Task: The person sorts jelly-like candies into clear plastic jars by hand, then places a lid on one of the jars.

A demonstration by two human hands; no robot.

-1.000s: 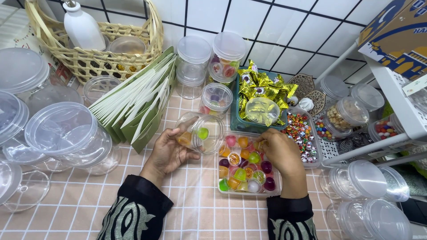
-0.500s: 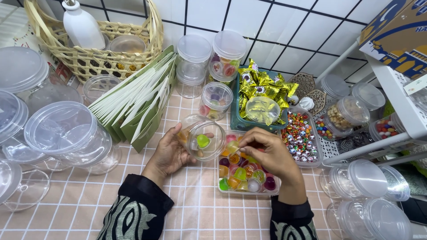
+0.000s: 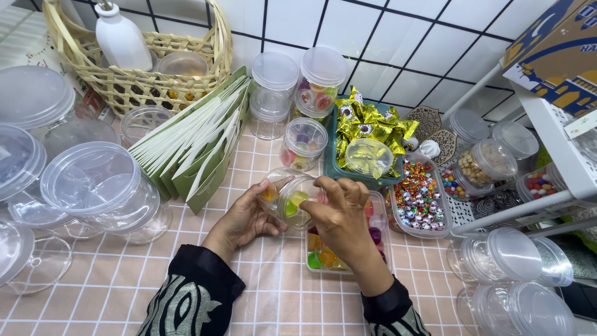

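The left hand (image 3: 245, 218) cradles a small clear round plastic jar (image 3: 292, 194), tipped on its side above the pink tiled tabletop (image 3: 112, 292) — fingers wrapped around its base. The right hand (image 3: 339, 214) has come up off the clear rectangular tray of coloured jelly sweets (image 3: 323, 258) since a moment ago, fingertips pinched at the jar's mouth — whether a sweet is between them, I cannot tell. A few sweets already lie inside.

White square tiles with dark grout lines are covering the wall (image 3: 385, 37) along the top of the frame; a pink tabletop (image 3: 93, 298) gridded with white lines is filling the lower half; a white wire shelf rack (image 3: 547, 155) is standing at the right edge; bright, even light is falling across everything.
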